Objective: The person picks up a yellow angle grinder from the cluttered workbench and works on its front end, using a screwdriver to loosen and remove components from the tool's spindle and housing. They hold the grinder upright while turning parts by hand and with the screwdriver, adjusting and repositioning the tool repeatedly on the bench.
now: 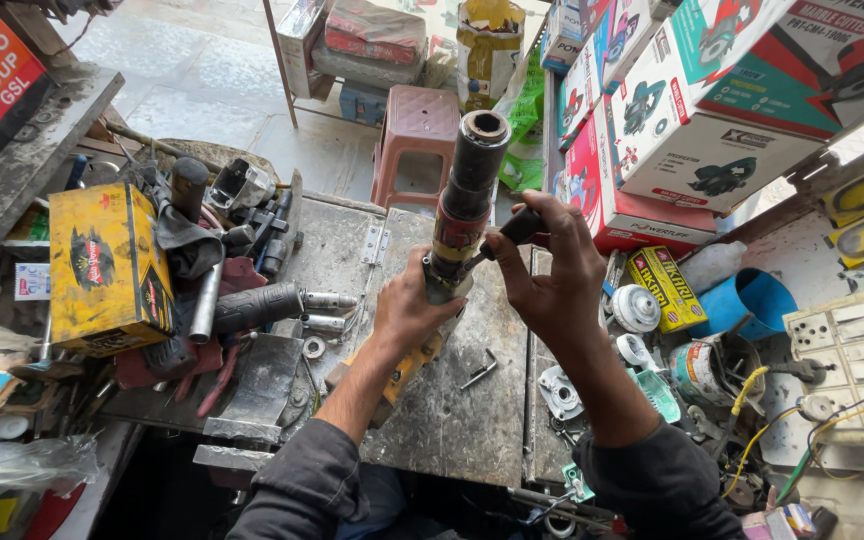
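Far left of the table (452,420), a yellow box (107,265) sits near the left edge, with a heap of dark tool parts (232,250) and a grey ribbed handle (257,305) just beside it toward the middle. A small hex key (479,371) lies flat on the bare metal near the table's centre. Left hand (407,310) is closed round the lower body of a power tool (457,225), fingers wrapped, thumb side up. Tool stands nearly upright over the table's middle, long axis tilted slightly right, open black nose pointing up and away toward the far edge; its yellow-orange rear end points down at the table by the left wrist. Right hand (552,270) is half curled, fingertips pinching a black-handled driver (517,228) whose shaft meets the tool's side. Right of that, a blue cup (747,300) and loose round parts (637,308) crowd the right edge.
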